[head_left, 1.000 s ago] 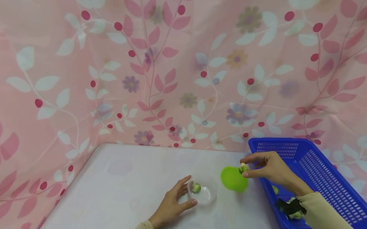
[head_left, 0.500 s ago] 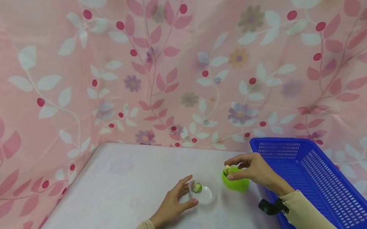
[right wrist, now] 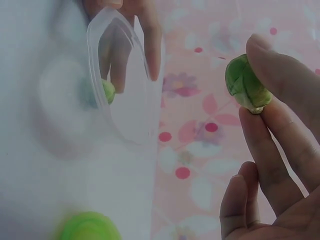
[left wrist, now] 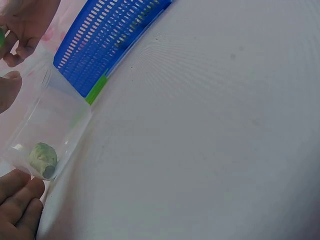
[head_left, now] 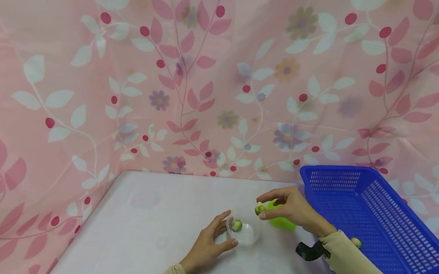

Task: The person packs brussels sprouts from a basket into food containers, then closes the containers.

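My left hand (head_left: 207, 244) holds a clear round plastic tub (head_left: 247, 237) on the white table, thumb on the near side and fingers along the left. Inside the tub lies one Brussels sprout (head_left: 237, 225), also visible through the wall in the left wrist view. Between thumb and fingertips my right hand (head_left: 294, 209) pinches another Brussels sprout (head_left: 260, 209), raised just right of and beyond the tub. The right wrist view shows that held sprout (right wrist: 245, 82) as green with a pale stem end. A bright green lid (head_left: 284, 224) lies under the right hand, partly hidden by it.
A large blue slotted basket (head_left: 335, 167) stands at the table's right side. One sprout (head_left: 356, 242) shows in it past the right sleeve, which hides part of the basket. A pink floral cloth (head_left: 193, 83) hangs behind the table's back edge.
My right hand has moved left from the basket's edge, across the green lid towards the tub, carrying the Brussels sprout. The left hand and tub have stayed in place.
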### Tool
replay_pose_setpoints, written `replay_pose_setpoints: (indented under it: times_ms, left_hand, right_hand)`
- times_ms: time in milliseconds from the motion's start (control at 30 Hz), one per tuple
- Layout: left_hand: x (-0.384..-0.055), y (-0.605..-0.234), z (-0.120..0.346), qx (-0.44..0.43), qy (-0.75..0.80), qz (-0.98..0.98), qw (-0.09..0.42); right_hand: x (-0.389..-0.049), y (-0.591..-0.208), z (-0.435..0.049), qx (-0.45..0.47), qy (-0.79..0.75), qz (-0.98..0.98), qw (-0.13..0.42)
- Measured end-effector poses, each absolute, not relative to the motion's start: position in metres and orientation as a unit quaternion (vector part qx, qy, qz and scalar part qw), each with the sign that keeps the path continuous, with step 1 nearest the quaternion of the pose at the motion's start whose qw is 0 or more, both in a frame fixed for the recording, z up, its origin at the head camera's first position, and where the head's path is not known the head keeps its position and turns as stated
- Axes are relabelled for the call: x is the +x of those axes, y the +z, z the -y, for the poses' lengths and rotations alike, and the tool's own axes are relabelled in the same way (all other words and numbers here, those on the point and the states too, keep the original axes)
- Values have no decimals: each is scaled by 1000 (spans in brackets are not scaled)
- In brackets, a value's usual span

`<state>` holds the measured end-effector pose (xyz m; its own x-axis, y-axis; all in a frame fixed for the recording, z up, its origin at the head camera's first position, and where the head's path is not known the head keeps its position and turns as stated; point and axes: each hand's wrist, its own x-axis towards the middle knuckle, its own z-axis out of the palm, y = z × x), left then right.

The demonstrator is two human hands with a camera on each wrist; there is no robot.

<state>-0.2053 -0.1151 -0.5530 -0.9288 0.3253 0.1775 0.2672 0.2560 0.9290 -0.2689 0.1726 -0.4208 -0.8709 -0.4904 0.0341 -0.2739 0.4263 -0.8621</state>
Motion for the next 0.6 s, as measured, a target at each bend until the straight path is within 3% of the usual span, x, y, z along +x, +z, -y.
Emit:
replay_pose_setpoints:
  times_ms: [600]
  left_hand:
    - [-204,-550,115,187,571,-799,26]
  right_hand:
    - [-264,-445,-144,-228,-472,-849,72]
